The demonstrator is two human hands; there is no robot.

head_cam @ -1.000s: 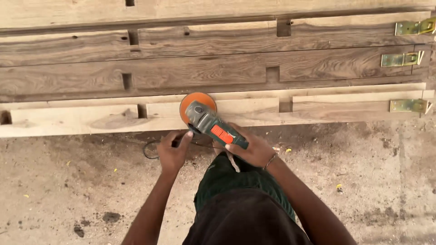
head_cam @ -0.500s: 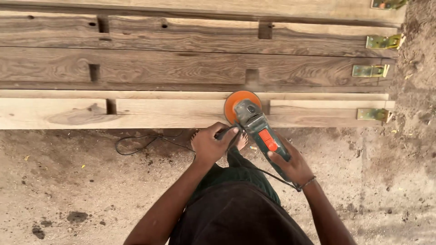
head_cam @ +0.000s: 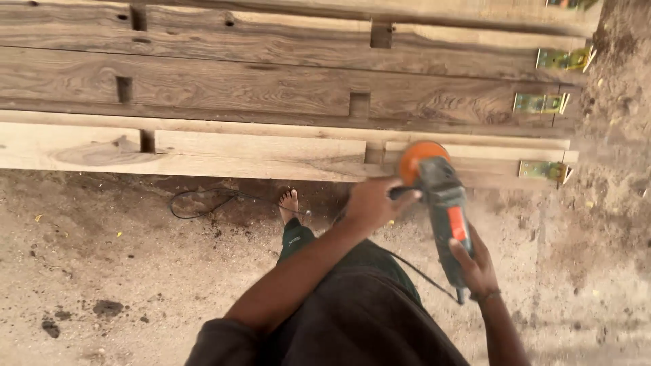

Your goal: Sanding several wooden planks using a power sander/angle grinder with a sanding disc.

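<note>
I hold a grey-green angle grinder [head_cam: 444, 203] with an orange switch and an orange sanding disc [head_cam: 420, 157]. The disc rests on the nearest pale wooden beam [head_cam: 258, 152], close to its right end. My left hand [head_cam: 371, 202] grips the black side handle of the grinder. My right hand [head_cam: 472, 261] is wrapped around the rear of its body. The black power cord [head_cam: 203, 200] trails left across the ground.
Several long notched wooden beams [head_cam: 237, 85] lie side by side on the sandy ground [head_cam: 122, 271], with brass hinges [head_cam: 542, 169] at their right ends. My bare foot [head_cam: 289, 202] stands by the nearest beam. Loose dirt lies to the right.
The grinder has slid to the right along the nearest beam, from its middle toward the hinged end. Both hands kept their grip and my view shifted right with them.
</note>
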